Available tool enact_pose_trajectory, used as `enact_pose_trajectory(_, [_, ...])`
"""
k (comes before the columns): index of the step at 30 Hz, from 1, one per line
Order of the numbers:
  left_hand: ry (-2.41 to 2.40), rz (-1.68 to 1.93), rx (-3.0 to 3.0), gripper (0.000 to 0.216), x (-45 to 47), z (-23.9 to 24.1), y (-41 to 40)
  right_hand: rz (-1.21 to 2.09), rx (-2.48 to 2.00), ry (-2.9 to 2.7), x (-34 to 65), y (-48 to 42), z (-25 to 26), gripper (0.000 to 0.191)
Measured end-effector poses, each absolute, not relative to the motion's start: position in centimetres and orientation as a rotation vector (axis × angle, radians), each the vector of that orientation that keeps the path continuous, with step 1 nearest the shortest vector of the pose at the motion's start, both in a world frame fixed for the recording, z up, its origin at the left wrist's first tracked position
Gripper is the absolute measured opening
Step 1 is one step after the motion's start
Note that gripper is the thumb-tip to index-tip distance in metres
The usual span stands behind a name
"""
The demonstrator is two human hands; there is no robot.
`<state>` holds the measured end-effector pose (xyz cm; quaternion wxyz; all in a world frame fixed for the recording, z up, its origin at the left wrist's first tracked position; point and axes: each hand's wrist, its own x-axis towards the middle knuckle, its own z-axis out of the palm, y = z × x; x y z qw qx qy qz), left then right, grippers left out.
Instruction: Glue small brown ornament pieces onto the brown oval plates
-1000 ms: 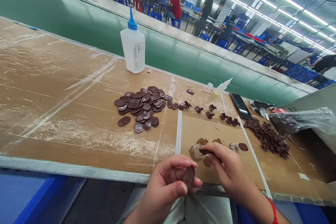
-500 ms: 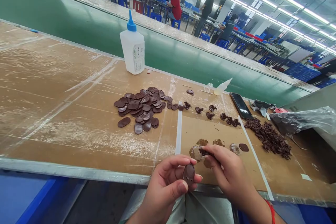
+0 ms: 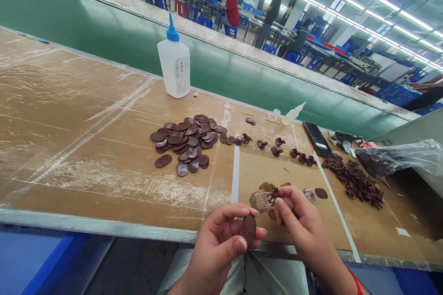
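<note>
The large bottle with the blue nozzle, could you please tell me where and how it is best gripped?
Probably around mid-body, from the near left: the bottle stands upright, its body broad below the thin nozzle, and the discs lie nearer, mostly to its right.

Table (image 3: 86,156): showing a glossy, scuffed brown covering
Bottle (image 3: 174,68): standing by the far edge, showing smooth, cloudy plastic
Held disc (image 3: 248,227): looking like smooth, glossy plastic
Phone (image 3: 317,139): gleaming like glass
Bag (image 3: 404,157): showing wrinkled, shiny, clear plastic
</note>
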<state>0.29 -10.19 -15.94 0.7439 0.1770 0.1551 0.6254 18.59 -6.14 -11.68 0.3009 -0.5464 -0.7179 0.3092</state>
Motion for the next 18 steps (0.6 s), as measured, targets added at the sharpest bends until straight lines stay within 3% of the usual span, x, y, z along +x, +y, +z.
enact_pose_trajectory(18, [0.295,1.354,0.369,0.028,0.1,-15.0,-10.1,0.752,-1.452,-1.968,18.5,-6.3,-12.5,0.015])
